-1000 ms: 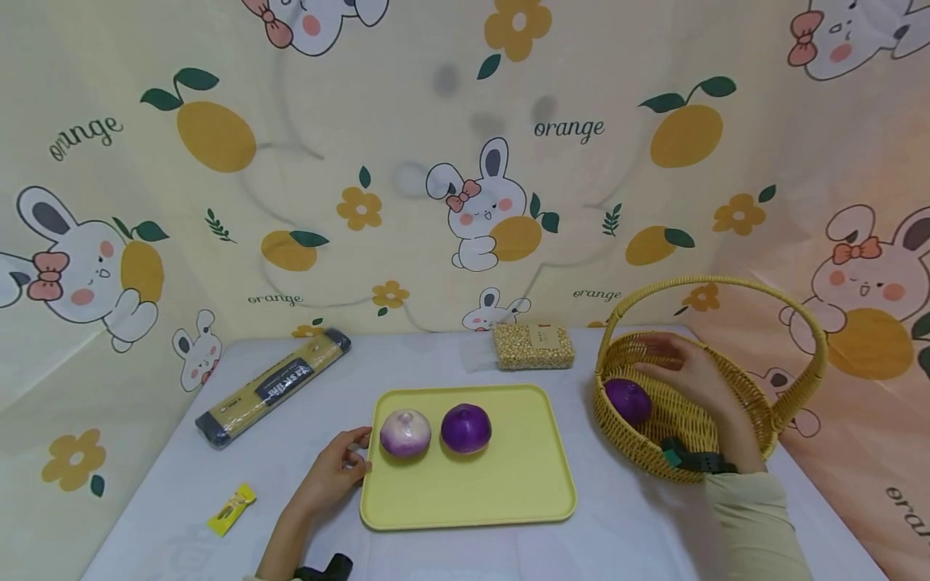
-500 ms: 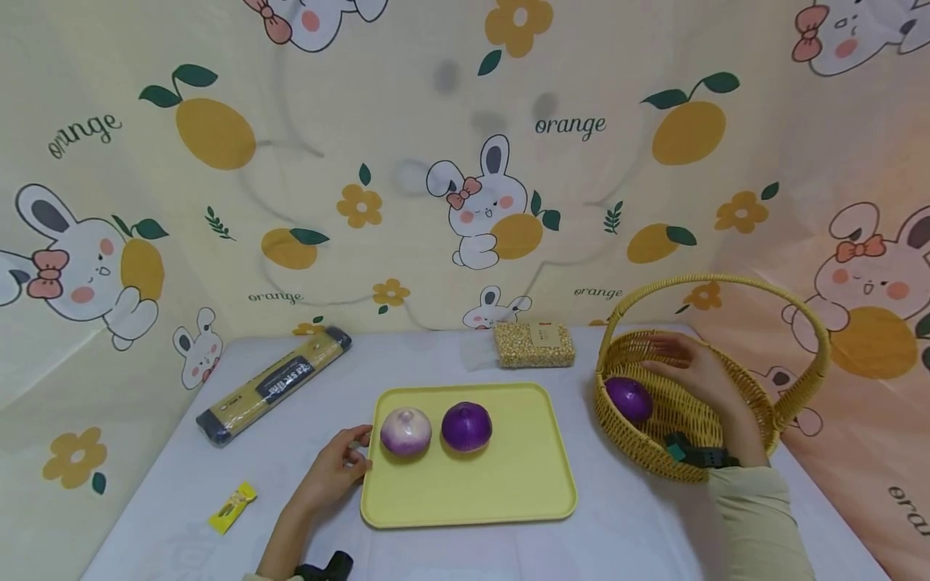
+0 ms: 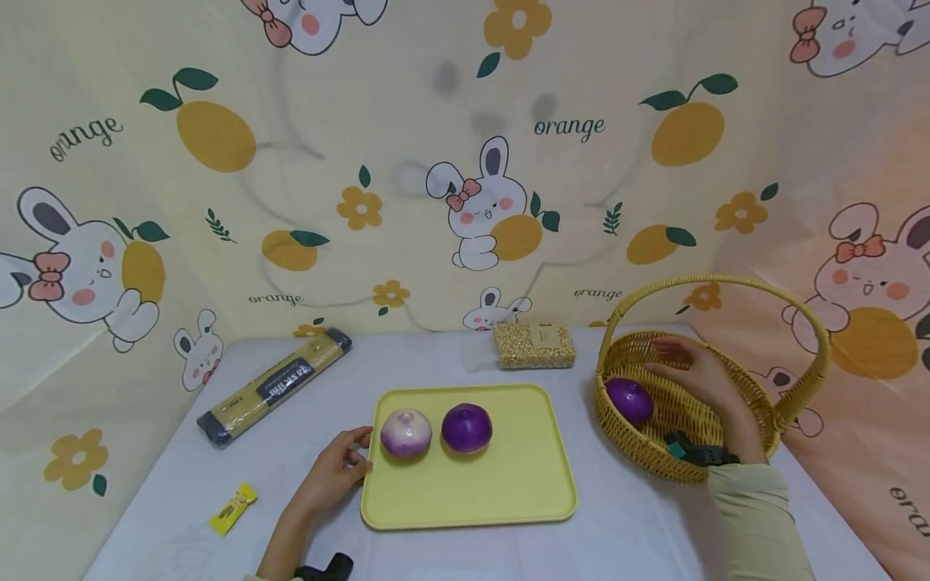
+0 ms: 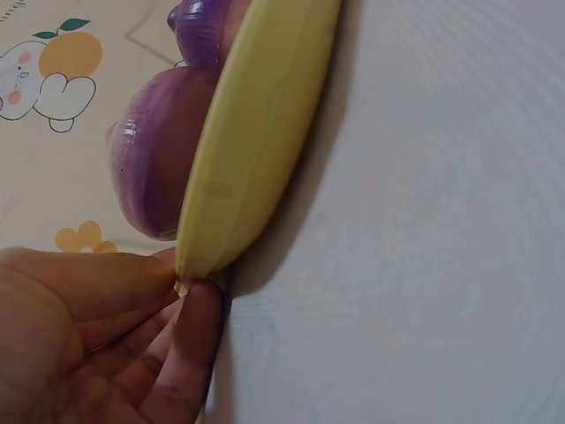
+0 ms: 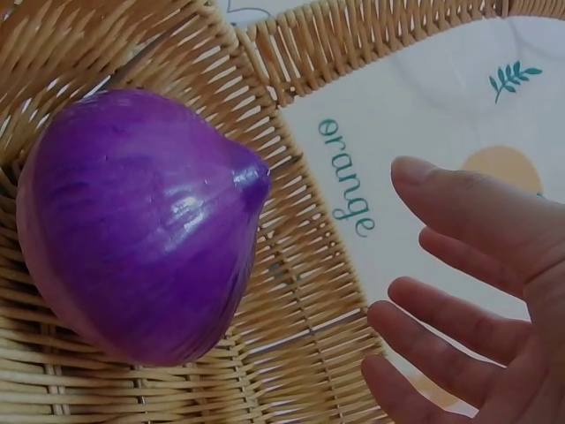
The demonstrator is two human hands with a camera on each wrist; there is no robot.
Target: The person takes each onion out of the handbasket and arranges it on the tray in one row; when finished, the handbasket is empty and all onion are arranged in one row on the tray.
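My left hand (image 3: 337, 468) pinches the left rim of a yellow tray (image 3: 465, 504); in the left wrist view thumb and fingers meet at the tray's edge (image 4: 256, 168). On the tray sit a pale purple-white onion (image 3: 405, 433) and a dark purple onion (image 3: 467, 428), side by side. A third purple onion (image 3: 629, 401) lies in the left part of a wicker basket (image 3: 647, 468). Over the basket, under its arched handle, hovers my right hand (image 3: 693, 375). In the right wrist view its fingers are spread and relaxed, apart from the onion (image 5: 146, 225), holding nothing.
Behind the tray lies a clear pack of pale grains (image 3: 534, 347). A long dark-ended packet (image 3: 274, 389) lies slanted at the back left. Near the left table edge is a small yellow wrapped packet (image 3: 233, 509). A printed cloth (image 3: 407, 121) hangs behind the table.
The right hand has shifted very slightly to the right over the basket. Tray, onions and left hand stay where they were.
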